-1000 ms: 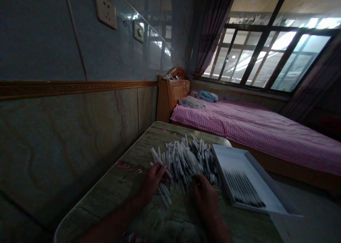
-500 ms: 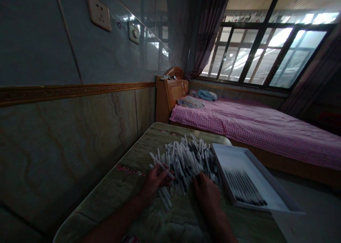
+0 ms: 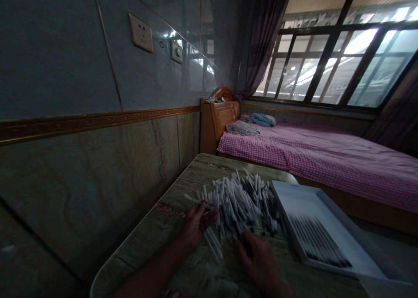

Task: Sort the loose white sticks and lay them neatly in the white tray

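A heap of slim white pens (image 3: 237, 202), some with dark ends, lies on the table. My left hand (image 3: 197, 223) is at the heap's left side, its fingers closed on a pen (image 3: 192, 198) that points out to the left. Below that hand, several loose pens (image 3: 214, 245) lie slanting on the tabletop. My right hand (image 3: 256, 254) is at the heap's near edge with fingers curled; what they hold, if anything, is hidden. On the right, a shallow white box (image 3: 303, 195) contains a slanted row of pens (image 3: 318, 239) lying side by side.
The marble-patterned table (image 3: 170, 245) has a pale rim and stands near the tiled wall (image 3: 137, 158). Beyond it is a bed (image 3: 313, 154) with a pink checked cover and a wooden headboard (image 3: 222, 115). The white box reaches the table's right side.
The whole view has shifted left, so things appear further right. My right hand has drawn back slightly from the heap toward me. The pen in my left hand lies flatter.
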